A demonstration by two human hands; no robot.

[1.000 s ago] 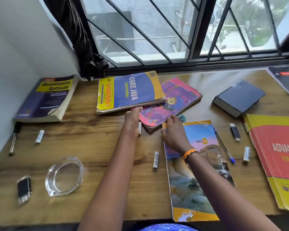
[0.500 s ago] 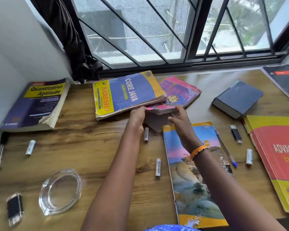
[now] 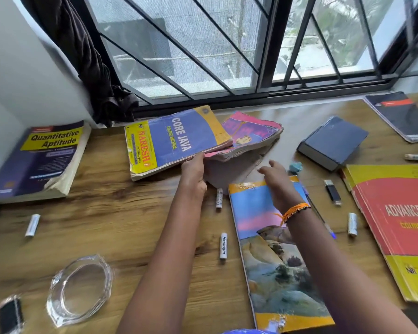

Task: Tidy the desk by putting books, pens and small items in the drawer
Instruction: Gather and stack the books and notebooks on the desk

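Books: the Core Java book (image 3: 179,138) and pink book (image 3: 249,136), mid-desk, are lifted higher than before; left hand (image 3: 193,174) pinches their edge, right hand (image 3: 275,182) has let go, fingers spread. Cover reads "NARESH".

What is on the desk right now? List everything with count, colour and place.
Core Java book: 1, blue and yellow, far centre, near edge lifted.
Pink book: 1, under it, also lifted.
Quantitative Aptitude book: 1, dark blue, far left.
Landscape-cover book: 1, near centre.
Plain book: 1, dark blue, far right.
Advanced book: 1, red and yellow, right edge.
Notebook: 1, dark, far right corner.
Heybright marker: 1, white, centre.
Pen: 1, blue, beside landscape-cover book.
USB stick: 1, black, right.
Glass dish: 1, clear, near left.
Left hand: grips the lifted books.
Right hand: open, above landscape-cover book.
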